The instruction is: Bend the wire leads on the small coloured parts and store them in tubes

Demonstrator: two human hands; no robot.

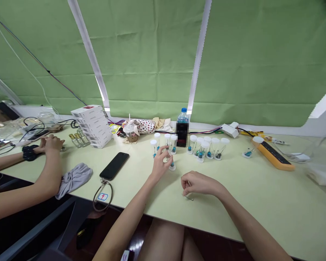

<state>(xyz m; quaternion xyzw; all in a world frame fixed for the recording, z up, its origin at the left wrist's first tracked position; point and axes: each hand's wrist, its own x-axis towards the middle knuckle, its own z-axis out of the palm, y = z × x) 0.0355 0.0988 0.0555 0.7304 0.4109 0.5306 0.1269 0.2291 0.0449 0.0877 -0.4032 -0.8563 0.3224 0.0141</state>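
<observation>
My left hand (161,162) is closed, thumb and fingers curled round the upper part of a small clear tube (172,165) with a white base and something blue inside. The fingers cover most of this tube. My right hand (197,182) is closed above the table in front of me. From beneath its fingers pokes the bent end of a thin metal tool (189,198); the rest is hidden, so its kind is unclear. Just beyond the hands stand several similar tubes (203,151) with white lids, white bases and blue or green contents.
A blue-capped bottle (183,116) stands behind the tubes. To the right are an orange power strip (277,156) and a separate tube (252,146), tilted. Leftward lie a phone (114,166), stacked white boxes (93,127), a grey cloth (74,178) and another person's hands (53,143).
</observation>
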